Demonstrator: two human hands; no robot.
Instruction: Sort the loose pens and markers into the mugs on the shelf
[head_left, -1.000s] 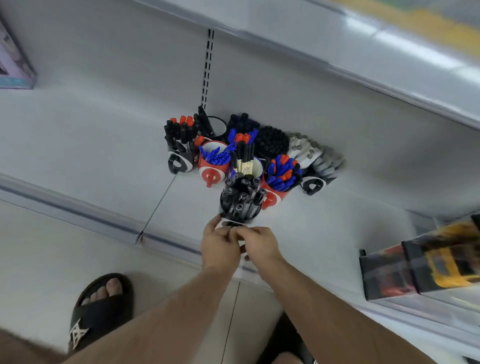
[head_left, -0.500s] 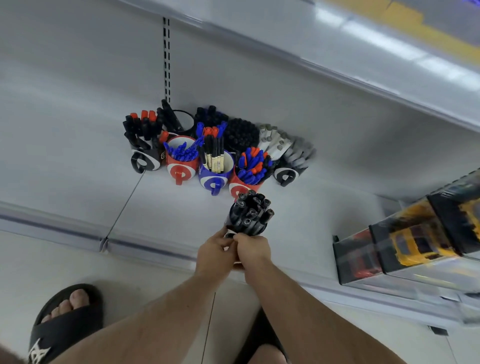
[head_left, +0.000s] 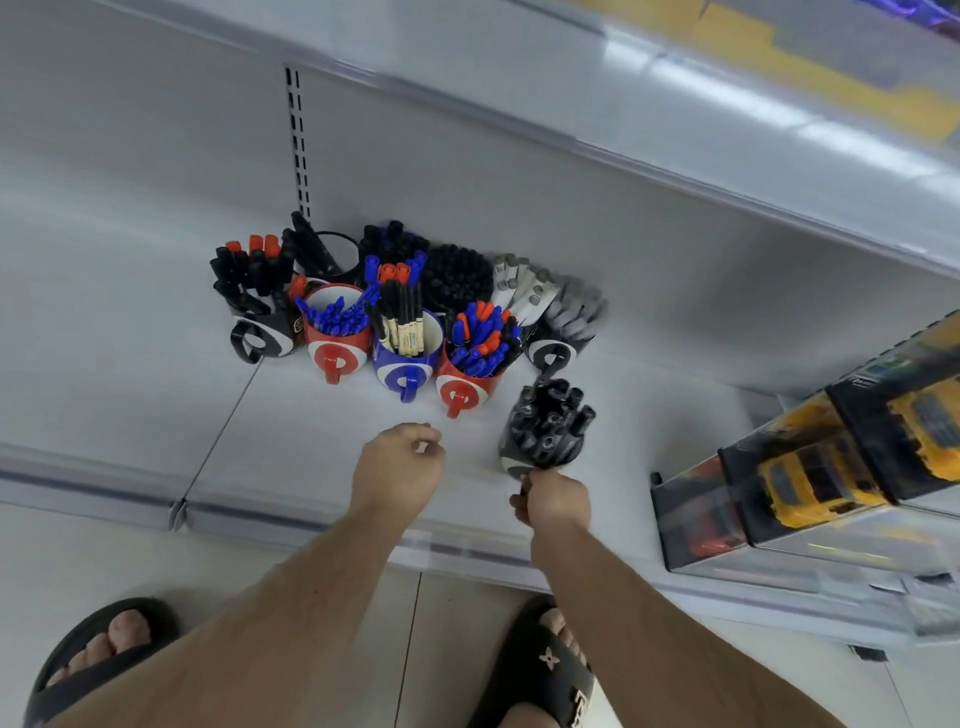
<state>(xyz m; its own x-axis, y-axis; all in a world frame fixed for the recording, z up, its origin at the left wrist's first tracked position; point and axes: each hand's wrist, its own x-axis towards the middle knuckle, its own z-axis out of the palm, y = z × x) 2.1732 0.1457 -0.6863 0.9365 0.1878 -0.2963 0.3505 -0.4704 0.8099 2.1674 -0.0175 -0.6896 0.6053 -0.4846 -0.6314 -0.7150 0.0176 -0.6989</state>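
Observation:
A black mug (head_left: 545, 434) packed with black markers stands on the white shelf (head_left: 156, 395), right of the front row. My right hand (head_left: 553, 501) grips its handle from the near side. My left hand (head_left: 397, 470) hovers apart to the left, fingers loosely curled, holding nothing. Behind stand a red mug (head_left: 335, 340) of blue pens, a blue mug (head_left: 405, 358) of black-capped markers, and a second red mug (head_left: 465, 376) of blue and red pens. A black mug (head_left: 257, 332) of red and black markers is at the left.
More mugs of black and grey pens (head_left: 550, 306) fill the back row. Boxed yellow toy trucks (head_left: 810, 478) stand on the shelf at the right, close to the held mug. An upper shelf (head_left: 675, 161) overhangs. My sandalled feet (head_left: 98, 660) are on the tiled floor.
The black mug of markers has moved right, away from the front row. My left hand has let go of it and drawn off to the left; only my right hand holds the handle.

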